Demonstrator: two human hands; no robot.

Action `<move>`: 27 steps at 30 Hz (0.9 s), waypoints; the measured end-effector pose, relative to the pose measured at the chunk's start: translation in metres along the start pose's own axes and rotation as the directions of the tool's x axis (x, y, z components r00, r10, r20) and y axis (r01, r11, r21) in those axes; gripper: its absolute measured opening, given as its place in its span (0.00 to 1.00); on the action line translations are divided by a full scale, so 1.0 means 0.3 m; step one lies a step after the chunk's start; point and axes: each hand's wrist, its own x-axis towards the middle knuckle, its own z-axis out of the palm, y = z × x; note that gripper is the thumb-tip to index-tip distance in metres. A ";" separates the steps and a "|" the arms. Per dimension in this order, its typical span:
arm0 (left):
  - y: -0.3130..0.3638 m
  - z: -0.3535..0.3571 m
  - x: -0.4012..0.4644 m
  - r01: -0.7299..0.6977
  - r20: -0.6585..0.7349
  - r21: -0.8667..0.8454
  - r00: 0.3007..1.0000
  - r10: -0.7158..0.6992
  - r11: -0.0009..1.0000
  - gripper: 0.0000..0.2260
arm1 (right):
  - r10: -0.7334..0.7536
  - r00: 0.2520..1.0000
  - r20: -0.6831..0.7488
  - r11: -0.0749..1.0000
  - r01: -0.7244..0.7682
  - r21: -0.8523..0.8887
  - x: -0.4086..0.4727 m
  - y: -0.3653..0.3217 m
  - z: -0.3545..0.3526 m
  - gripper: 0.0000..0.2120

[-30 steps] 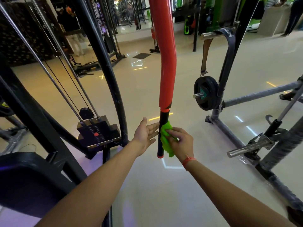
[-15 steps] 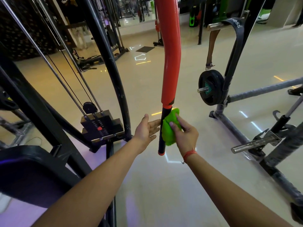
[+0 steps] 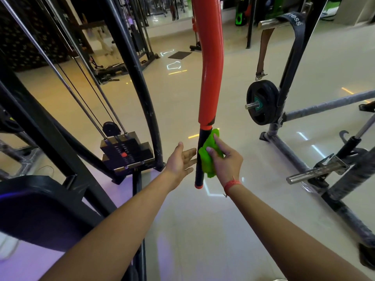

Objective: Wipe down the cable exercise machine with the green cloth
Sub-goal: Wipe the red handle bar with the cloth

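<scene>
- Since a second earlier, the green cloth (image 3: 209,154) had slid up the black handle (image 3: 200,157) toward the red padding (image 3: 210,78), at 12 o'clock from the wearer.
- The right hand (image 3: 225,161) pressed the cloth against the handle's 3 o'clock side, its grip loosely clenched on the fabric.
- The left hand (image 3: 179,159) was released, palm open just beside the handle at 9 o'clock.
- The bar hung with its long axis near vertical, capped end pointing at the floor.
- Farther off at 10 o'clock, the weight stack (image 3: 126,153) and black frame (image 3: 138,88) apparently still awaited wiping.
</scene>
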 end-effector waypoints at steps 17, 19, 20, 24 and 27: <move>-0.162 -0.085 0.050 0.087 -0.052 -0.007 0.995 -0.087 0.996 0.32 | 0.113 0.981 0.158 0.955 -0.064 -0.288 -0.173 0.274 -0.024 0.11; -0.180 -0.087 0.064 0.093 -0.070 -0.014 0.993 -0.094 0.996 0.31 | 0.148 0.984 0.097 0.974 -0.128 -0.185 -0.179 0.268 -0.029 0.14; -0.188 -0.087 0.071 0.095 -0.073 -0.019 0.993 -0.096 0.995 0.31 | 0.083 0.994 0.065 0.982 -0.070 -0.177 -0.177 0.259 -0.027 0.16; -0.213 -0.076 0.086 0.078 -0.087 -0.044 0.993 -0.082 0.996 0.29 | -0.129 0.983 0.134 0.939 0.164 -0.301 -0.149 0.248 0.009 0.22; -0.222 -0.067 0.098 0.057 -0.092 -0.049 0.994 -0.061 0.997 0.28 | -0.131 0.961 0.243 0.876 0.227 -0.425 -0.151 0.308 0.011 0.22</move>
